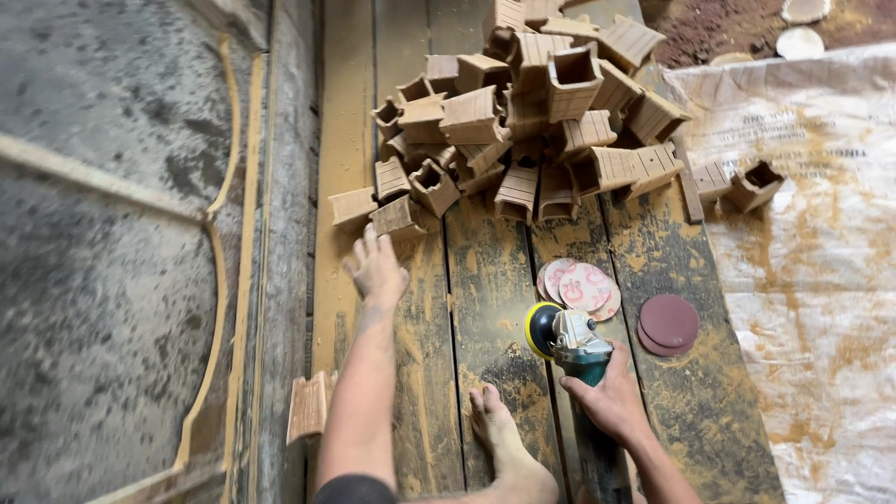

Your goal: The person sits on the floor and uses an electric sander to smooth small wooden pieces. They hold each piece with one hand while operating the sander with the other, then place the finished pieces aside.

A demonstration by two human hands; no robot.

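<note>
Nearest, a grinder [571,343] was gripped around its body by the right hand [611,397], its disc [539,329] held just above the dusty planks [485,280], beside a bare foot [495,434]. Farther out, the left hand [376,269] was stretched open and empty toward a grooved wooden block [399,217] at the near edge of the pile [532,112]. The block was judged light, stiff and dusty, best taken across its ribbed sides.

Only one package near me — a flattened white woven sack [803,280], spread over the ground to my right beside the planks. Stained orange-brown with sawdust, faint grey print near its top edge. No signs, no screens.
</note>
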